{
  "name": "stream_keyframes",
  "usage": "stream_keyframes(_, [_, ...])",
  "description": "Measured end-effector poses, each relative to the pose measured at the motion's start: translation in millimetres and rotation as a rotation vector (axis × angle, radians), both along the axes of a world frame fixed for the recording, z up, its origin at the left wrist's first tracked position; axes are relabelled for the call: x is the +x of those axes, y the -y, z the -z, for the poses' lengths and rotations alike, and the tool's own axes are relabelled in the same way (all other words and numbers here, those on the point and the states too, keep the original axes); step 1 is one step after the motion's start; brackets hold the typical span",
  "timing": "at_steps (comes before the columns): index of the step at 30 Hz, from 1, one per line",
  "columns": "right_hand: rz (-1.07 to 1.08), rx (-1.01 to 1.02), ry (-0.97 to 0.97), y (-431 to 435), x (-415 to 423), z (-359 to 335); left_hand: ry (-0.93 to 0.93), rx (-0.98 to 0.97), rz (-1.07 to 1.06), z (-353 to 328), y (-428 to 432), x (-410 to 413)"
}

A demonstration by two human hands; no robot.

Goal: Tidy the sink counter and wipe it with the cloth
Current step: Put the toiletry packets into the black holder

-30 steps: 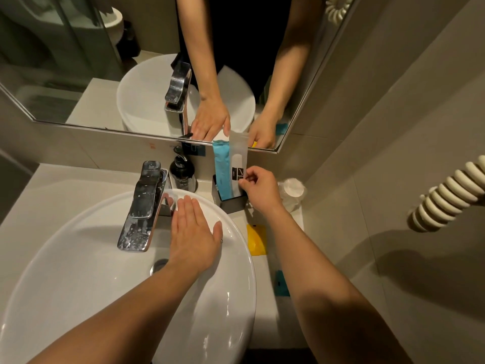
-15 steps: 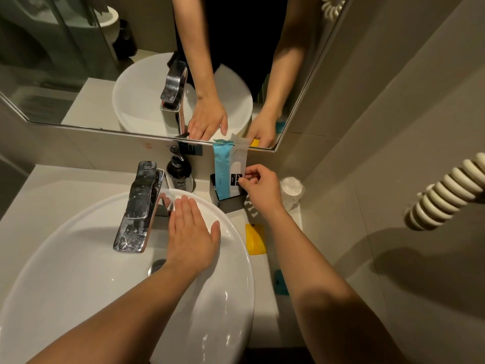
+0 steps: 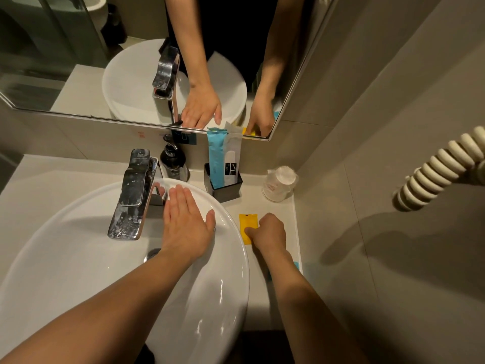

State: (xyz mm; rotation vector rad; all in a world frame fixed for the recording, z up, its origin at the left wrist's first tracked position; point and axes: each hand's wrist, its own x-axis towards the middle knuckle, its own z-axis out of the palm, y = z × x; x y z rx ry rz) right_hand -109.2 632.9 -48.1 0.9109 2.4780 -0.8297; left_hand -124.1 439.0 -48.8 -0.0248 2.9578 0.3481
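Note:
My left hand (image 3: 187, 227) lies flat and open on the far rim of the white basin (image 3: 78, 258), beside the chrome tap (image 3: 133, 193). My right hand (image 3: 270, 232) rests on the counter (image 3: 252, 203) to the right of the basin, its fingertips curled onto a small yellow sachet (image 3: 246, 222) that lies flat there. A black holder (image 3: 223, 185) by the wall contains a blue packet (image 3: 216, 158) and a white packet (image 3: 232, 161), both upright. Part of a blue item (image 3: 296, 265) shows behind my right forearm.
A dark pump bottle (image 3: 173, 161) stands behind the tap. An upturned wrapped plastic cup (image 3: 279, 183) sits in the counter's back right corner. A mirror (image 3: 78, 61) covers the wall above. A cream coiled cord (image 3: 441, 169) hangs at the right wall.
My right hand let go of the white packet in the black holder and came down toward me onto the yellow sachet. My left hand has stayed on the basin rim.

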Motion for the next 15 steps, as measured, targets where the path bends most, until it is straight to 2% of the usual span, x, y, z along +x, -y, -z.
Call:
stream_keyframes(5, [0.045,-0.14,-0.115,-3,1,-1,-0.006,0.0,0.006,-1,0,1])
stream_keyframes(10, [0.132,-0.317,-0.337,-14,-3,-35,-0.007,0.012,0.002,-1,0,1])
stream_keyframes(15, [-0.002,-0.375,-0.607,-2,-36,-83,0.002,0.015,-0.002,-1,0,0])
